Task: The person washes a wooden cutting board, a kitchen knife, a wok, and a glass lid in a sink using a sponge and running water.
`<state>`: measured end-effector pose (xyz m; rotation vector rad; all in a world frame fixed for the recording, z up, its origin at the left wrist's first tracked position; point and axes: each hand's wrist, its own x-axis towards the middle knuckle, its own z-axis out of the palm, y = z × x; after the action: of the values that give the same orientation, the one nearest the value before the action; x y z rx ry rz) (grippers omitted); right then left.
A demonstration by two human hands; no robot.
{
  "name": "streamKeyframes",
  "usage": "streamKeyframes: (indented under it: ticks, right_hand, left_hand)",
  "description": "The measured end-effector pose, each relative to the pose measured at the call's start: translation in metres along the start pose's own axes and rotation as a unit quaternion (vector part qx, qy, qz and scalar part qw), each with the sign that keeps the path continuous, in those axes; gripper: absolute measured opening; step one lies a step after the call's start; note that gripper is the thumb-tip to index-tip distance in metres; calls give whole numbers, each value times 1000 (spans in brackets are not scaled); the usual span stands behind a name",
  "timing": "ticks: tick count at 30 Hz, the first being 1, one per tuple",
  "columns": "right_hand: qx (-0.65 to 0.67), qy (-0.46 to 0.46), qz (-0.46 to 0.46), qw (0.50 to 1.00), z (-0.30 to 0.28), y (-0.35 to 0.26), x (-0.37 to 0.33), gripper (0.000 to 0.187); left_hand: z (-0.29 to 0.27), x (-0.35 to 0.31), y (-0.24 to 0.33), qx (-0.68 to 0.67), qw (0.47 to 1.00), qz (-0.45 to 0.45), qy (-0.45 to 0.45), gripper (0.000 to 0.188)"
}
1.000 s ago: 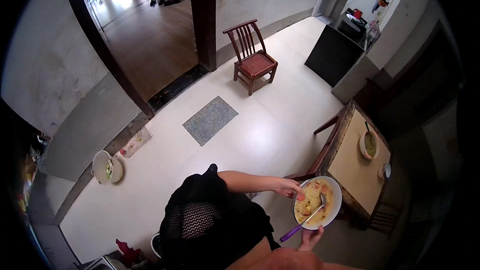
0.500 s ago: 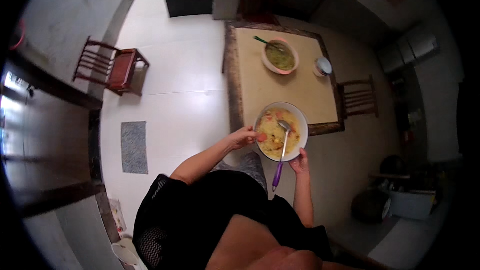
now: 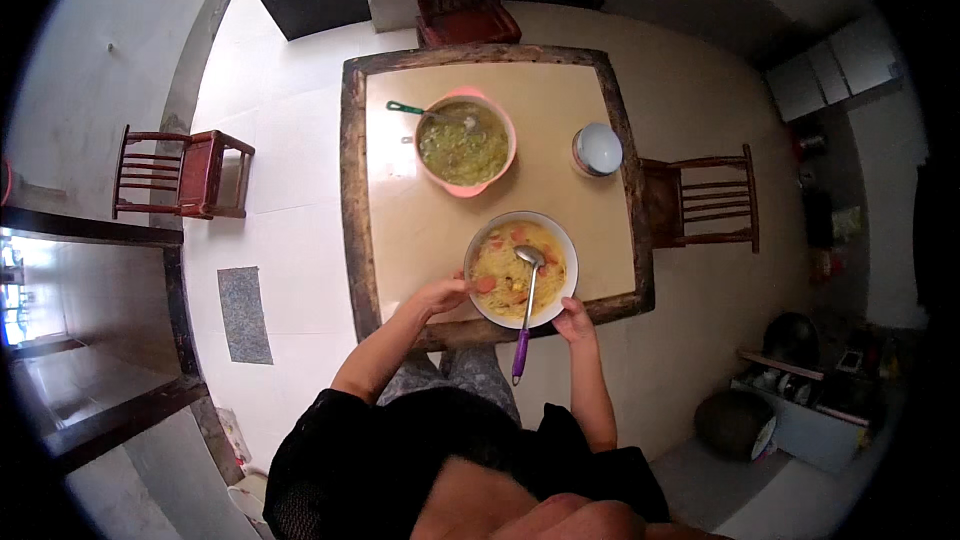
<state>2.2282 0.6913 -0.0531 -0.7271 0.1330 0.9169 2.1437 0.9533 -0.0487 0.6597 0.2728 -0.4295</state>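
Observation:
My left hand [image 3: 445, 295] grips the left edge of a large white bowl [image 3: 568, 260] with a dark rim, and my right hand [image 3: 577, 322] grips its lower right edge. Yellowish noodle soup [image 3: 495, 265] with orange-red pieces fills much of it. A metal ladle [image 3: 529, 290] leans inside, its purple handle sticking out over the rim toward me. The bowl is over the near part of the wooden table [image 3: 590, 250]; whether its base touches the top is hidden.
Farther back on the table are a pink pot [image 3: 512, 148] of green soup, a green-handled spoon [image 3: 405, 107] in it, and a stack of bowls [image 3: 598, 150]. Chairs stand behind [image 3: 465, 20], right [image 3: 715, 202] and far left [image 3: 190, 175]. A grey mat [image 3: 244, 315] lies on the floor.
I am closer to the table, which shows larger and farther left in view. The bowl, held in both hands, has come farther in over the tabletop.

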Motion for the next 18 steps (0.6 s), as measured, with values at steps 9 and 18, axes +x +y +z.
streamKeyframes:
  ticks: [9,18]
  right_hand:
    - [16,-13,51,999,-26,-44,57,62]
    - [19,24,76,997,-43,-69,86,53]
  left_hand:
    - [1,47,22,-78,997,1,27,59]
    - [-23,85,12,-82,993,-6,87,54]
